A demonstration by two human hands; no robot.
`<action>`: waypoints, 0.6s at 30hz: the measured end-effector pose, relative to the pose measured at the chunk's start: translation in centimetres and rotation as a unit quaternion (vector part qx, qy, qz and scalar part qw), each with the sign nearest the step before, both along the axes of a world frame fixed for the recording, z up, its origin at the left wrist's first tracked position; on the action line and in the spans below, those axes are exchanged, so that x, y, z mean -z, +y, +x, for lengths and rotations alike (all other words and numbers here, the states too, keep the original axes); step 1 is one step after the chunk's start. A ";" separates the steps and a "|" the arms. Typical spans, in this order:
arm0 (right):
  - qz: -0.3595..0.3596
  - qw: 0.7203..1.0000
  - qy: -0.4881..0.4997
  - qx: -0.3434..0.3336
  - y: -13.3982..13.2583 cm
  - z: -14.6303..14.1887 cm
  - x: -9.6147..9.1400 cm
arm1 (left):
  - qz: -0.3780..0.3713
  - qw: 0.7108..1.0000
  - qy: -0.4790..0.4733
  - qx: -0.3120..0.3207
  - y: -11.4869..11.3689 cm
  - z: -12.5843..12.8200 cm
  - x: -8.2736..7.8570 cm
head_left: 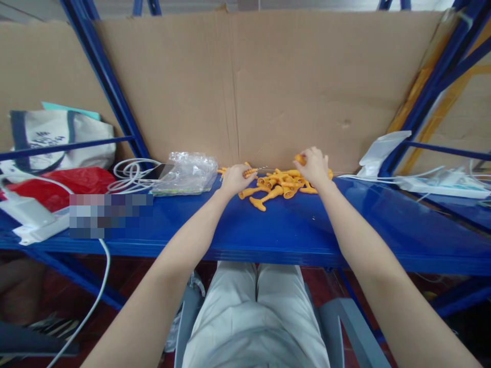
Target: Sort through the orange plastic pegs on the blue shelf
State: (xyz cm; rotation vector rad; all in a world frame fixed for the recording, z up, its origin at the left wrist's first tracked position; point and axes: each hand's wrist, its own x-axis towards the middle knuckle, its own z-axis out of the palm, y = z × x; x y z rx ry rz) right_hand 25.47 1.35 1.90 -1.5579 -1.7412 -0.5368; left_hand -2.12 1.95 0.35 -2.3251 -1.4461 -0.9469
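My left hand (235, 179) is closed on an orange-handled corkscrew (251, 173), whose thin, twisted-looking metal tip points right. On the right, my right hand (315, 164) pinches an orange plastic piece (300, 159), mostly covered by the fingers and raised above the pile. Between and below both hands lies a heap of orange plastic T-shaped pieces (284, 180) on the blue shelf top (276, 230). Several of them show hollow, flared ends. One T-shaped piece (264, 198) lies at the front of the heap. A few more orange bits show behind my left hand.
A cardboard panel (291, 87) stands behind the heap. Clear plastic bags (187, 171), a coiled white cable (132, 171), a red bag (72, 184) and a white power strip (42, 225) lie on the left. Blue posts (105, 76) and white packaging (383, 151) flank the shelf.
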 end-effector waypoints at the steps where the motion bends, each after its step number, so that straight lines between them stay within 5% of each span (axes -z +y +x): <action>1: 0.003 0.999 0.036 0.030 0.2 1.0 -0.1 | 0.001 1.000 -0.001 -0.002 0.1 0.0 0.0; 5: 0.000 0.976 0.173 0.135 0.6 4.6 0.2 | 0.007 1.000 -0.014 -0.018 0.4 0.0 0.2; 11: -0.032 0.903 0.348 0.249 -0.1 7.9 2.5 | 0.004 0.998 -0.028 -0.049 0.4 0.0 0.3; 18: -0.122 0.844 0.440 0.280 -0.7 8.6 3.6 | 0.015 0.998 -0.038 -0.043 0.7 -0.1 0.5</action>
